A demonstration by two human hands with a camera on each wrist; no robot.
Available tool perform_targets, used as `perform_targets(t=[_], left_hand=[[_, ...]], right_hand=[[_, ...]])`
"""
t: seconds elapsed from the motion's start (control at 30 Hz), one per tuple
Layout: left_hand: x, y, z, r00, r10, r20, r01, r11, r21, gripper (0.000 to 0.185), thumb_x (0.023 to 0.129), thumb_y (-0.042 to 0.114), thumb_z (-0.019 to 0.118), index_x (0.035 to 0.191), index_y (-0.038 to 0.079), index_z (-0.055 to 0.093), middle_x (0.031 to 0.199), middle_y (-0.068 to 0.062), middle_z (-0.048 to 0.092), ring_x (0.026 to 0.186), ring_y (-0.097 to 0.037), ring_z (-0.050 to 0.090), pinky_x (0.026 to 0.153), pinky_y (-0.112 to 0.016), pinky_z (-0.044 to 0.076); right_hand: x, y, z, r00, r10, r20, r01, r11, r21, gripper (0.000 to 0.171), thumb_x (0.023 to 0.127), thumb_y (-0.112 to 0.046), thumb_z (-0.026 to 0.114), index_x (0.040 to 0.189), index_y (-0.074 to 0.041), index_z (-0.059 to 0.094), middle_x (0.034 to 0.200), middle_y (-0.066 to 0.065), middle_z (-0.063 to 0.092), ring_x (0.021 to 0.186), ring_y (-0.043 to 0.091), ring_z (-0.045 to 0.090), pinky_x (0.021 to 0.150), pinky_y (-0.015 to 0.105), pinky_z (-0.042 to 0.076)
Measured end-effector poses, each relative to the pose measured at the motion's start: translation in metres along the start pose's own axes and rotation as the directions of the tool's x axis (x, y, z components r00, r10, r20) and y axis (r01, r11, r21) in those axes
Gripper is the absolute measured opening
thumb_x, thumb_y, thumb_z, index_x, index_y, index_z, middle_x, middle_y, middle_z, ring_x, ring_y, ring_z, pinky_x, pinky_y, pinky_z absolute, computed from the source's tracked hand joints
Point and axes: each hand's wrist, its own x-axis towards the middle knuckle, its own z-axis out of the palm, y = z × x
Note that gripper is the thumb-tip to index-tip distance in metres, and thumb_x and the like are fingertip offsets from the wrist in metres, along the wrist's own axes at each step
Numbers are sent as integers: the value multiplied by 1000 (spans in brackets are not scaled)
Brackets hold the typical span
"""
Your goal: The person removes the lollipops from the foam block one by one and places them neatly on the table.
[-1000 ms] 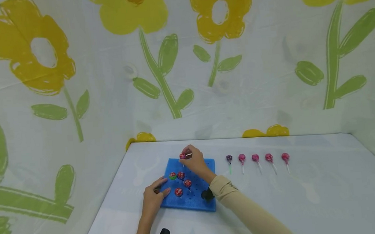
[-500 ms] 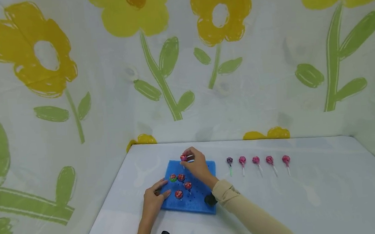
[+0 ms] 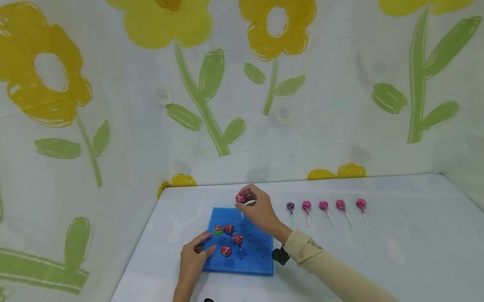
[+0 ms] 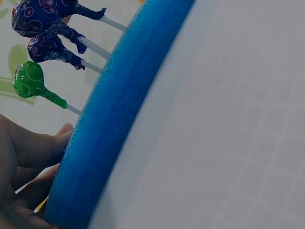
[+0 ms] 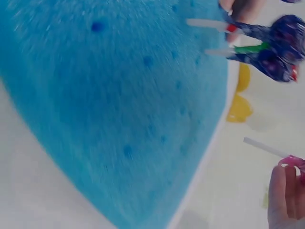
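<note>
My right hand (image 3: 261, 212) pinches a pink lollipop (image 3: 239, 198) by its wrapped end, above the far part of the blue foam board (image 3: 256, 259). Its white stick (image 5: 264, 147) hangs free of the board in the right wrist view. My left hand (image 3: 192, 259) rests at the board's left edge, thumb and index finger spread apart on it. Several lollipops stand with their sticks in the board, among them a red-and-green one (image 3: 218, 229) and a dark one (image 4: 35, 18). Small holes dot the board's top.
Right of the board, a row of several lollipops lies on the white table (image 3: 404, 261): a purple one (image 3: 290, 206) with a green stick, then pink ones (image 3: 323, 205) with white sticks. A flower-printed curtain (image 3: 334, 129) rises behind the table.
My right hand has shifted a little to the right over the board with the lollipop. The left hand has kept its place at the board's edge. The head view has turned slightly.
</note>
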Motion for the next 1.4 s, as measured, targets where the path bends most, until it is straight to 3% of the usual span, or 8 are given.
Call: perform_targets(t=[0.33,0.8,1.4], left_hand=[[0,-3,5,1000,8,1,-8,1000,-22,37,82,4,70,119,6,67,132,-9,57,124,-30,49,95,-47,44],[2,-5,1,1000,7,-2,-7,1000,-24,37,82,5,71,119,7,67,132,-8,56,128,-29,45,98,-48,42],[0,2,2,1000,-4,-23,3,1000,-3,36,81,2,70,117,4,67,129,-12,58,126,-32,47,95,-48,44]], right_hand=[[0,-5,-28,998,39,-55,-42,998,-45,25,83,-11,73,104,-7,60,97,7,64,89,21,62,78,31,55],[-10,-13,-62,984,175,-31,-177,981,-85,28,83,-12,73,107,-8,61,100,6,63,89,21,62,74,31,55],[-31,-4,-98,955,297,-5,-297,955,-9,26,86,-14,70,108,-5,61,98,10,64,81,21,67,75,30,56]])
